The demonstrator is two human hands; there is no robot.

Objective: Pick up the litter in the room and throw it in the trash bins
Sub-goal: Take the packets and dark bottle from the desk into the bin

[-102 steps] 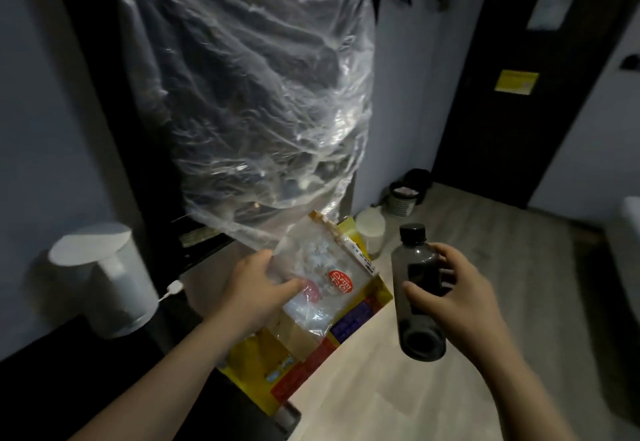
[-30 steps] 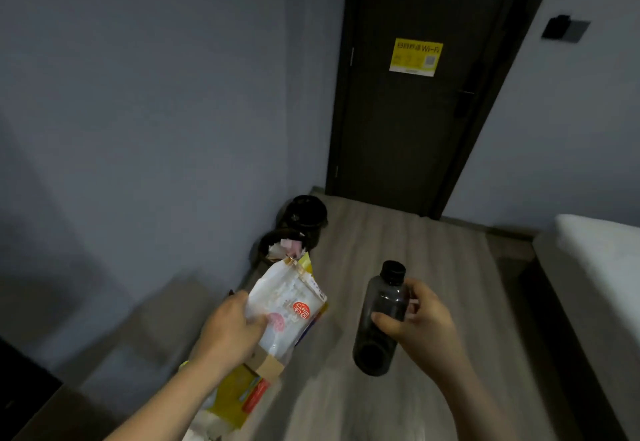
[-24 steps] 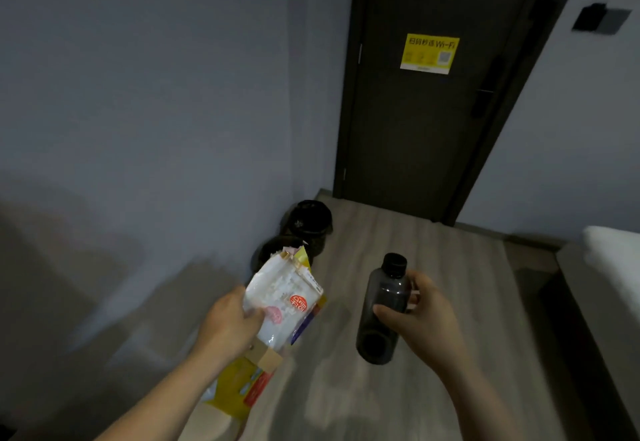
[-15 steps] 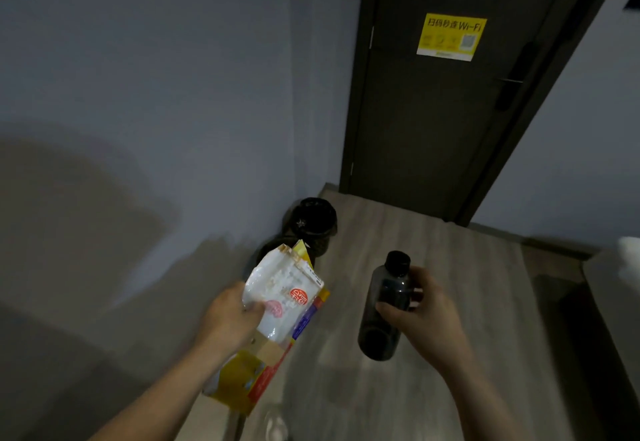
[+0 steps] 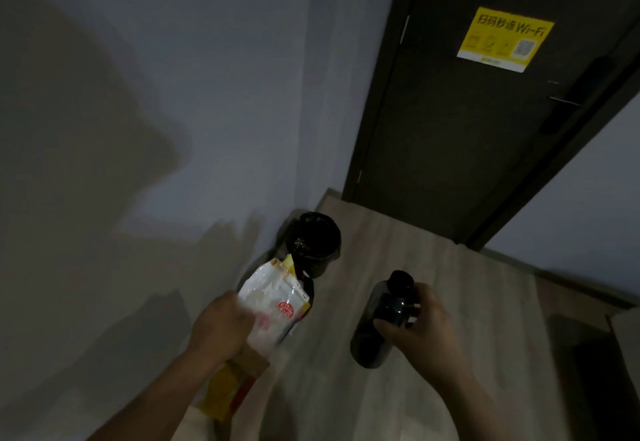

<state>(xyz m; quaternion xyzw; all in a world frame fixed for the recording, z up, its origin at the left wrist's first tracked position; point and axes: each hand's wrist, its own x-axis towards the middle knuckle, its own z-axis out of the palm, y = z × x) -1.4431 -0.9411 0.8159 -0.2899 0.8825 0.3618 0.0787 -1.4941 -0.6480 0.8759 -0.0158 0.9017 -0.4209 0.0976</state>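
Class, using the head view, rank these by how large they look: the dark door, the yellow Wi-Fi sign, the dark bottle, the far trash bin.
1. dark door
2-3. yellow sign and bottle: they look about alike, and the bottle is nearer the camera, so left unranked
4. far trash bin

Your left hand (image 5: 221,326) grips wrappers (image 5: 273,302) at 7 o'clock, your right hand (image 5: 420,335) a dark bottle (image 5: 365,347) at 5 o'clock. A black trash bin (image 5: 316,243) stands beyond, at 6 o'clock.
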